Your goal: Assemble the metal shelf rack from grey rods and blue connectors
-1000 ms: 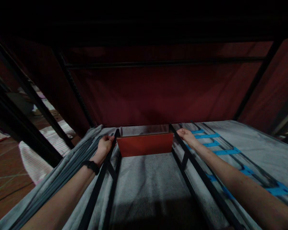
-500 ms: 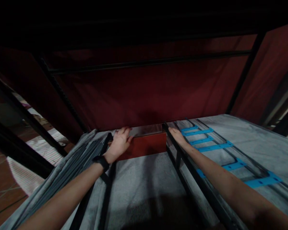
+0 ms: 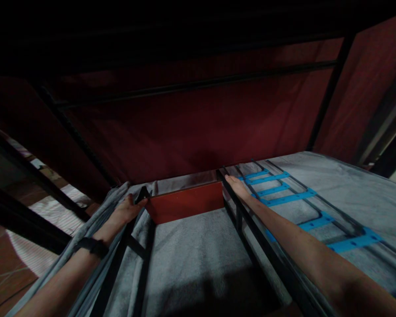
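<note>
two hands [image 3: 127, 211] [image 3: 239, 189] touch two rails [image 3: 114, 268] [image 3: 267, 245] flanking one board [image 3: 187, 203].

- Left hand [image 3: 127, 209], left of centre: on the left rail [image 3: 113, 268], thumb by the near corner of the board.
- Right hand [image 3: 237, 187], right of centre: fingertips touching the right rail [image 3: 260, 233] near its far end.
- Red board [image 3: 186, 203], centre: tilted, between the rails.
- Grey cloth [image 3: 185, 255], lower half: beneath everything.
- Blue strips [image 3: 292, 198], right: across dark rods [image 3: 306, 180].
- Red curtain [image 3: 198, 127], upper middle.
</note>
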`<state>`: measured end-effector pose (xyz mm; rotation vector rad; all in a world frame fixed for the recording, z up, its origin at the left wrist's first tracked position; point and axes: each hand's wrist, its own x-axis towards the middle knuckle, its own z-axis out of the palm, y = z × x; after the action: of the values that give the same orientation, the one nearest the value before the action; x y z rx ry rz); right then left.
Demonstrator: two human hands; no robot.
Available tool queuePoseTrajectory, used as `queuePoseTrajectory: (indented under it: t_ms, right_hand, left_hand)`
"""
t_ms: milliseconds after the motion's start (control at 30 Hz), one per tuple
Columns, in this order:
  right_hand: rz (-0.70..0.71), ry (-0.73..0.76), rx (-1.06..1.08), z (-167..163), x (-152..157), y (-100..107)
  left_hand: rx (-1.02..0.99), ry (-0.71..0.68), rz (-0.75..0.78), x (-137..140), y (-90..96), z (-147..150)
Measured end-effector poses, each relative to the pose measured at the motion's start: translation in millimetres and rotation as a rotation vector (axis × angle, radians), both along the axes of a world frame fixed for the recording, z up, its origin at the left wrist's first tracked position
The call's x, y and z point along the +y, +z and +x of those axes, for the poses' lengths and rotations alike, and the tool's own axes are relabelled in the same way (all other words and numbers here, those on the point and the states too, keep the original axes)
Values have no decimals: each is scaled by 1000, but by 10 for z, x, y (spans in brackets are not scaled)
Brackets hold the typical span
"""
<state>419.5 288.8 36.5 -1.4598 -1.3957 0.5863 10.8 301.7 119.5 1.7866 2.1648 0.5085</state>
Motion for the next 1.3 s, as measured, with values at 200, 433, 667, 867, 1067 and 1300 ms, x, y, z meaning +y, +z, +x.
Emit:
queuePoseTrajectory:
  t_ms: [200, 433, 667, 867, 1067, 1300]
  right_hand:
    - [23, -6, 206, -20, -60, -30]
    - [52, 20, 253, -14, -29, -59]
    - [40, -26, 200, -38, -73, -63]
    - [14, 24, 287, -9, -74, -65]
    - [65, -49, 36, -7, -6, -42]
    - [53, 6, 50, -39, -35, 46]
  left_hand:
    - [-437, 76, -91, 11, -282, 44]
    - [-503, -8, -34, -8, -246, 14]
    - [-525, -39, -33, -31, -242, 27]
    - [-507, -25, -9, -49, -231, 55]
    - [-393, 3, -44, -45, -194, 101]
    - [-372, -4, -26, -65, -195, 101]
